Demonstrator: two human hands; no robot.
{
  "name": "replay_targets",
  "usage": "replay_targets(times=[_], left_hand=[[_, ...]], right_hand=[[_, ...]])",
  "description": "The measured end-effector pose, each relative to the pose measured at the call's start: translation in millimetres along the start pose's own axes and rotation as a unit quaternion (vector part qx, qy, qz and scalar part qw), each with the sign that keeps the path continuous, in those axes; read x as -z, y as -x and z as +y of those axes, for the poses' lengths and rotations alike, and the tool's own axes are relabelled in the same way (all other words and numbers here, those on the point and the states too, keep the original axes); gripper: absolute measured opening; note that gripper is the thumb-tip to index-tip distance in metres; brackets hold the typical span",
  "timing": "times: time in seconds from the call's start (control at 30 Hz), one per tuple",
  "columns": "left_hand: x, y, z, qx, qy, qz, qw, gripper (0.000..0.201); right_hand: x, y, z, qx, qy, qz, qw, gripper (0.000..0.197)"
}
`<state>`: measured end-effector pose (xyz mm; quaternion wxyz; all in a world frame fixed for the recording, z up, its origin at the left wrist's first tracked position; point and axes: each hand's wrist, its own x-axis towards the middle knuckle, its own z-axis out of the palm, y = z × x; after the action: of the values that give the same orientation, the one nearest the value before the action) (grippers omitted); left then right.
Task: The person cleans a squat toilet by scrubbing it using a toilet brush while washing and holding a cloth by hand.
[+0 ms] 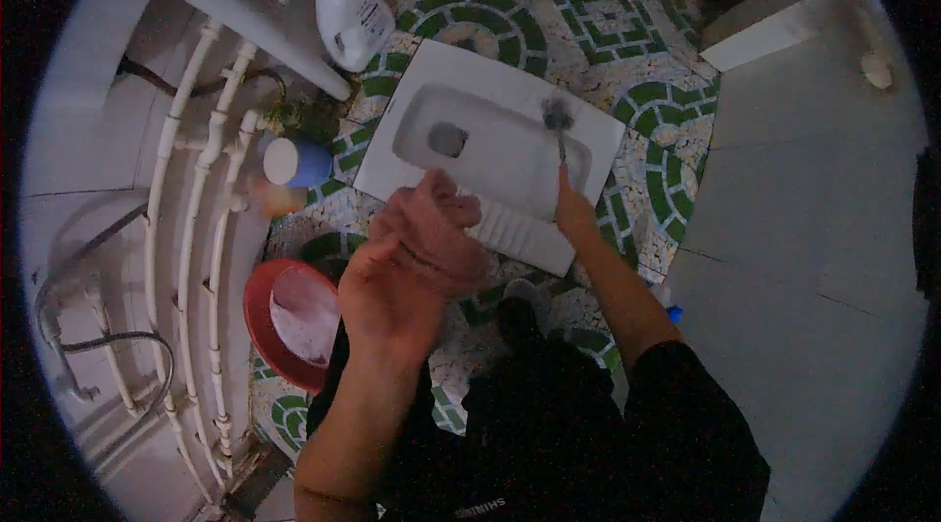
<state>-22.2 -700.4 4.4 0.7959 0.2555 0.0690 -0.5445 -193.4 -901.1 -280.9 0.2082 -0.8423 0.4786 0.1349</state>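
My left hand (pixel 384 301) is closed round a bunched pink cloth (pixel 441 243), raised in front of the near left side of the white squat toilet (pixel 490 83). Over the toilet's right end, my right hand (pixel 576 215) grips the handle of a toilet brush. The dark bristle head of this brush (pixel 557 114) points away from me, above the toilet's far rim; whether it touches the rim I cannot tell. A round drain hole (pixel 447 140) shows at the left end of the pan. The cloth hides part of the toilet's near edge.
Left of my left arm stands a red basin (pixel 257 311) with whitish, sudsy contents. A white jug with a dark cap (pixel 355 24) and a blue-and-white container (pixel 302 164) stand beside white wall pipes (pixel 204 164). A grey hose (pixel 162 355) hangs left. My shoe (pixel 522 304) is near the toilet.
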Motion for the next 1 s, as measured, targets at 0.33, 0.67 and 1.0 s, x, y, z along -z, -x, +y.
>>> replay_targets(times=[0.33,0.67,1.0], left_hand=[[5.2,9.0,7.6,-0.002,0.045,0.057,0.997,0.055],[12.1,9.5,13.3,-0.006,0.029,0.039,0.999,0.057],[15.6,14.2,16.9,-0.004,0.088,0.103,0.991,0.055]], right_hand=[[-0.4,2.6,-41.8,0.027,0.010,-0.080,0.996,0.080],[29.6,-81.8,-64.2,0.061,-0.050,0.049,0.996,0.066],[6.8,-88.9,-91.1,0.094,-0.039,0.061,0.993,0.065]])
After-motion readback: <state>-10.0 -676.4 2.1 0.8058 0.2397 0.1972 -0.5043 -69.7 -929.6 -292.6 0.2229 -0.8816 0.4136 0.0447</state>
